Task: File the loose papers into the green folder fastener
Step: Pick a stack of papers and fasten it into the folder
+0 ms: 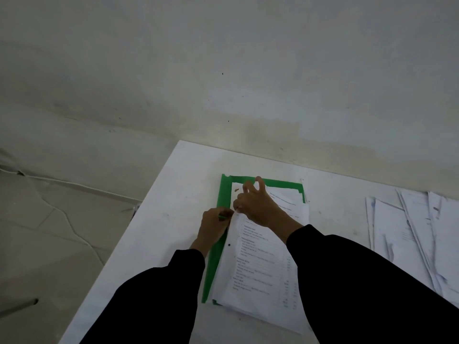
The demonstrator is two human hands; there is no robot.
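A green folder (pixel 224 192) lies open on the white table (pixel 173 194), with a stack of printed papers (pixel 258 264) on it. A punch hole shows near the top sheet's left edge. My left hand (pixel 214 225) pinches a thin green fastener strip at the folder's left margin. My right hand (pixel 258 207) rests on the upper part of the papers, thumb and forefinger pinching the top sheet's left edge right beside the left hand's fingers; the other fingers are raised. A small metal piece (pixel 236 189) lies on the paper near the folder's top left.
A spread of loose white sheets (pixel 412 234) lies at the right of the table. The table's far edge meets a pale wall (pixel 248 70). Left of the table is a tiled floor (pixel 49 219) with a cable running along it.
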